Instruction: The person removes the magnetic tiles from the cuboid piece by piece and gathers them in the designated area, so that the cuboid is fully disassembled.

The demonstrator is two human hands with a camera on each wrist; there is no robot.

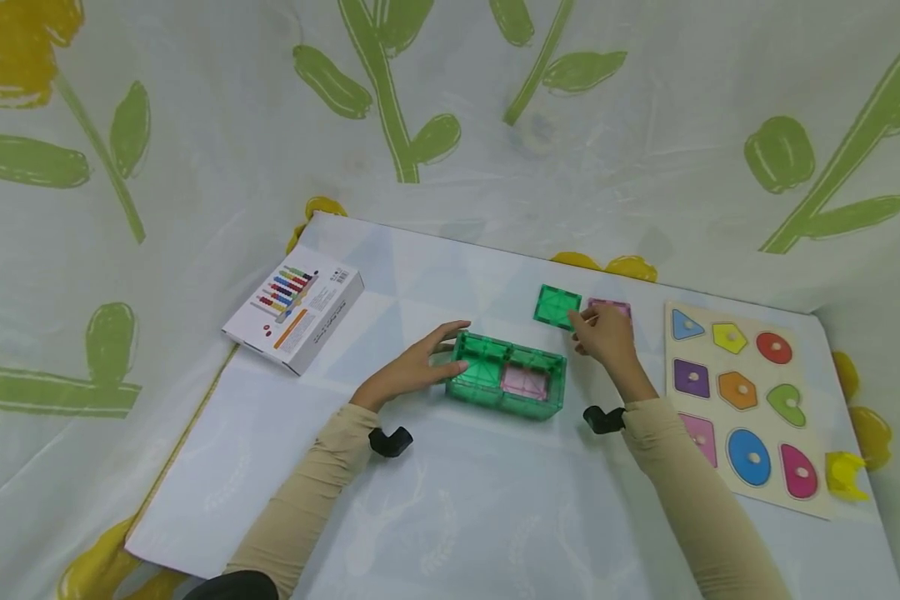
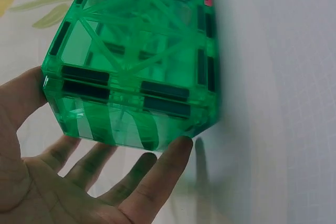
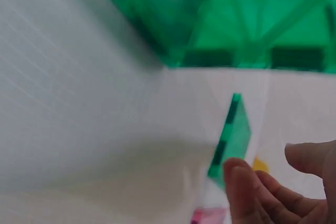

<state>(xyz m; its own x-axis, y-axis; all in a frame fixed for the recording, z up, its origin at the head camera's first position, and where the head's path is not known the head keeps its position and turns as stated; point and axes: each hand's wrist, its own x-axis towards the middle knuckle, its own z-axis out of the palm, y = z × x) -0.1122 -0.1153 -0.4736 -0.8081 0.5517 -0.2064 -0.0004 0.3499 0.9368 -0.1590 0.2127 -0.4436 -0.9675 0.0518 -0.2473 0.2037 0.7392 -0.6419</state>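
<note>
A box built of see-through green magnetic tiles (image 1: 506, 406), with a pink tile (image 1: 525, 382) visible inside, lies mid-table. My left hand (image 1: 405, 367) spreads its fingers (image 2: 163, 182) around the box's left end, and fingertips touch its edges. To the right and farther back, my right hand (image 1: 606, 335) reaches over a loose green tile (image 1: 555, 305); thumb and fingers stand apart. In the right wrist view a finger overlaps the green tile (image 3: 234, 135), and I cannot tell whether it touches. Another pink tile (image 1: 621, 307) is partly hidden behind this hand.
A white box with a bead-counter picture (image 1: 288, 304) stands at the back left. At the right lies a wooden shape puzzle board (image 1: 750, 354) with coloured knobbed pieces. A small yellow piece (image 1: 843, 477) sits beside its lower right corner. The flowered cloth (image 1: 480, 200) surrounds the table.
</note>
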